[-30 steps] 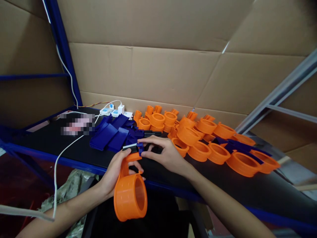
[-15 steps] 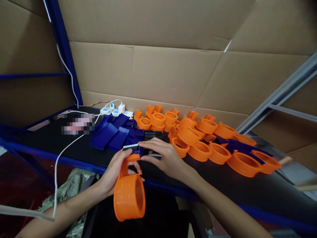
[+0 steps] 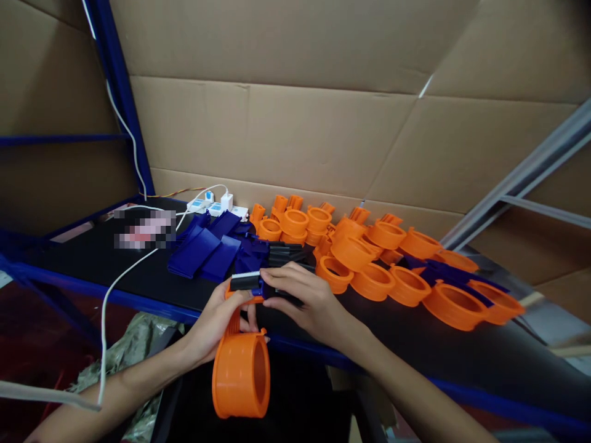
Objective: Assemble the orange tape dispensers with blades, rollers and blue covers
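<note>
An orange tape dispenser body [image 3: 237, 375] hangs ring-down from my left hand [image 3: 217, 326], whose fingers are wrapped round its narrow neck. Across the top of that neck lies a black piece with a white serrated edge [image 3: 245, 278], with a dark blue part beside it. My left thumb presses just below the black piece. On the other side, my right hand [image 3: 307, 295] pinches a black part [image 3: 279, 292] at the right end of this assembly. The right fingers hide most of that part, so how it joins the neck cannot be seen.
Several orange dispenser bodies [image 3: 372, 282] stand on the black tabletop [image 3: 170, 286] to the right and back. Flat dark blue parts [image 3: 194, 252] and black parts [image 3: 284, 251] lie centre-left. A power strip [image 3: 240, 212] sits behind; a white cable [image 3: 105, 320] hangs over the front edge.
The orange dispenser body has dropped slightly. My left thumb has slid down off the black piece, and my right hand has shifted a little down and right.
</note>
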`<move>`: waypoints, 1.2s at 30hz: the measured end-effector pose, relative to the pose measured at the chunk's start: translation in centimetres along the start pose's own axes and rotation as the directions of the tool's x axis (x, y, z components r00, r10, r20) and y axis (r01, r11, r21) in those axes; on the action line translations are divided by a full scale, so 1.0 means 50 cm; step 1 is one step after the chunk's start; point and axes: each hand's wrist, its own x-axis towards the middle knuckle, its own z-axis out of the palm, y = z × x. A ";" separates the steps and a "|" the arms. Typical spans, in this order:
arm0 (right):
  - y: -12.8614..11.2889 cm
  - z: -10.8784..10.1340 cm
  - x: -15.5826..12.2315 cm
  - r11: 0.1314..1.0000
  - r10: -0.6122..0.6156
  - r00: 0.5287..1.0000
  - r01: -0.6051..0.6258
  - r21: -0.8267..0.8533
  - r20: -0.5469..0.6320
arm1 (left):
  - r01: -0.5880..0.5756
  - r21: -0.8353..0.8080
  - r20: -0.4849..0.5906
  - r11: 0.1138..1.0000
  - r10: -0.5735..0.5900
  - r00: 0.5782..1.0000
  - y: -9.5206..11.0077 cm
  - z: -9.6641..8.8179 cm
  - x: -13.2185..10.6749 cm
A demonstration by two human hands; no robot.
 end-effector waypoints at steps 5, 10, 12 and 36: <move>-0.014 -0.011 -0.005 0.998 -0.011 1.000 0.013 -0.053 0.027 | -0.149 0.170 0.021 0.974 0.148 0.989 -0.008 -0.008 -0.002; -0.043 -0.022 -0.006 0.987 -0.040 0.998 0.047 -0.154 0.050 | -0.223 0.244 0.089 0.944 0.207 0.974 -0.007 -0.017 -0.007; -0.055 -0.026 -0.003 0.977 -0.046 0.996 0.059 -0.205 0.071 | -0.229 0.245 0.098 0.942 0.211 0.973 -0.004 -0.015 -0.011; -0.111 -0.079 -0.003 0.989 0.118 0.991 -0.122 -0.079 -0.055 | -0.212 -0.145 0.277 0.966 0.245 0.929 0.025 -0.022 -0.014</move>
